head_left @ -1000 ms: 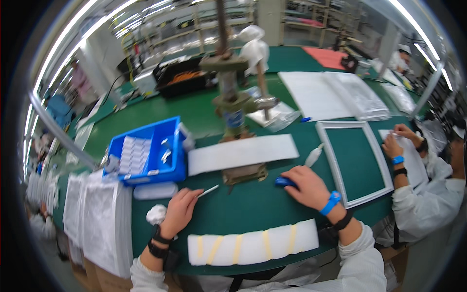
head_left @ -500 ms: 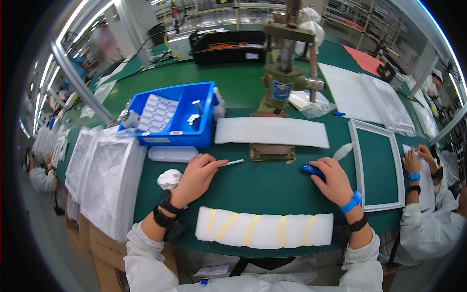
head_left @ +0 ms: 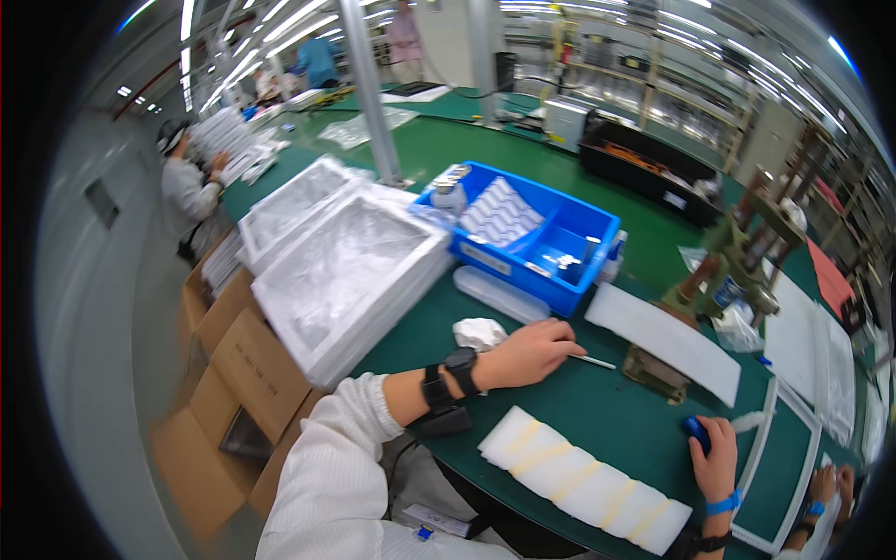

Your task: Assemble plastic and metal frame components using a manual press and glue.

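My left hand (head_left: 534, 355) rests on the green table with its fingers closed around a thin white stick (head_left: 597, 361), whose free end points right. Over at the right, my right hand (head_left: 717, 455) is curled on a small blue object (head_left: 695, 431); its kind is partly hidden by the fingers. Between my forearms and the table's near edge lies a white foam strip (head_left: 583, 478) with slanting yellow bands. A plain white strip (head_left: 665, 342) lies across the base of a green hand press (head_left: 737, 257). Crumpled white tissue (head_left: 479, 332) sits beside my left wrist.
A blue divided bin (head_left: 560, 289) stands behind a clear plastic case (head_left: 501, 295). Bagged white frames (head_left: 350, 275) are stacked at left, above open cardboard boxes (head_left: 252, 378). At right are an empty white frame (head_left: 805, 457) and a co-worker's hands (head_left: 831, 483).
The view has swung left, so the table appears tilted and shifted right, and the cardboard boxes show more fully. Both hands keep their holds on the stick and the blue object.
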The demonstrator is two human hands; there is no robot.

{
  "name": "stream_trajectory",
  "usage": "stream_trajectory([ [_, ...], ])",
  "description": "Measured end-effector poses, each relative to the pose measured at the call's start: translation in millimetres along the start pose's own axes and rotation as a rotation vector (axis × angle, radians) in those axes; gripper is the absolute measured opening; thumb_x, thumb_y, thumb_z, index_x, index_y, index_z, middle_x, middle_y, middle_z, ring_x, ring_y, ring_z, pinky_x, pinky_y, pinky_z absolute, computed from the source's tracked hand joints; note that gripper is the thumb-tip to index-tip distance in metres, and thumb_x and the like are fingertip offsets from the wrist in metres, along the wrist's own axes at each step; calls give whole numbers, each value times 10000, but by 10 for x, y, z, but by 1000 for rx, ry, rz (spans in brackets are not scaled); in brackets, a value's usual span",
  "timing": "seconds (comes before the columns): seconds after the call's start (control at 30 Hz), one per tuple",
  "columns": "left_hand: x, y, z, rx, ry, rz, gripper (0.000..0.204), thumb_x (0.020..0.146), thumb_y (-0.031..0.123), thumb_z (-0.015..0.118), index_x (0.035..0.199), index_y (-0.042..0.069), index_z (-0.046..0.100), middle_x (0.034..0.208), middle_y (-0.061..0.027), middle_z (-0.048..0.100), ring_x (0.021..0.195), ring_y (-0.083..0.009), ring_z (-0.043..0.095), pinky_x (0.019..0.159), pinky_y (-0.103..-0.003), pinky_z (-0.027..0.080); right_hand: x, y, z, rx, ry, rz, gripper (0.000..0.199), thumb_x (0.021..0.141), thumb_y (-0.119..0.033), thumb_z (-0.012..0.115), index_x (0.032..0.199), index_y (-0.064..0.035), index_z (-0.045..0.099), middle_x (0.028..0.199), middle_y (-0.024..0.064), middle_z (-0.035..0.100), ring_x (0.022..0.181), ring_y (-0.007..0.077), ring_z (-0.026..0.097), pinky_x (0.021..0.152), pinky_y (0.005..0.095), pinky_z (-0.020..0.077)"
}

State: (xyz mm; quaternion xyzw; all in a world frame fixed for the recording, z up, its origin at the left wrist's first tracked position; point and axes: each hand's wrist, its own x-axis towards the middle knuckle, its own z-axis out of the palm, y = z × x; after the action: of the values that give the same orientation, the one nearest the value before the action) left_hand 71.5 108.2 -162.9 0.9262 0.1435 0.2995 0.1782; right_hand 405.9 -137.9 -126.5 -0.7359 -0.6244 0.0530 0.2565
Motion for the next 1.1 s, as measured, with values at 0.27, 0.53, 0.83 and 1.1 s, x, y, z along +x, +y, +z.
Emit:
stream_trajectory([
  [0.27, -44, -61, -4, -79, 83, -3, 220, 905, 11, 644, 1118, 38, 692, 1045, -101, 584, 985, -286, 599, 864, -372, 502, 28, 43, 34, -4, -40, -3, 345, 811, -19, 661, 1152, 9, 621, 1105, 189, 585, 1064, 397, 575, 967, 422, 457],
  [0.53, -233, 472, -631, 156, 386, -10, 303, 853, 15, 686, 1149, 78, 693, 1136, -99, 644, 1103, -299, 617, 917, -413, 506, 33, 233, 50, -95, -75, -58, 374, 880, -79, 663, 1241, -9, 598, 1148, 184, 605, 1068, 383, 593, 944, 426, 477],
  [0.83, -1642, 331, -1550, 930, 233, -823, 509, 825, 270, 775, 1248, 20, 641, 1112, -152, 631, 1047, -324, 587, 883, -442, 453, -15, 120, 40, 6, -6, 22, 321, 808, -2, 663, 1125, 10, 618, 1075, 183, 577, 1037, 394, 578, 928, 419, 470],
  [1.1, -1834, 527, -1746, 869, 295, -773, 281, 853, 153, 733, 1038, -18, 610, 969, -198, 607, 931, -410, 590, 796, -479, 486, 12, 98, 64, 65, 39, -3, 319, 817, -56, 711, 1130, -28, 659, 1079, 164, 610, 1042, 381, 583, 929, 436, 477],
])
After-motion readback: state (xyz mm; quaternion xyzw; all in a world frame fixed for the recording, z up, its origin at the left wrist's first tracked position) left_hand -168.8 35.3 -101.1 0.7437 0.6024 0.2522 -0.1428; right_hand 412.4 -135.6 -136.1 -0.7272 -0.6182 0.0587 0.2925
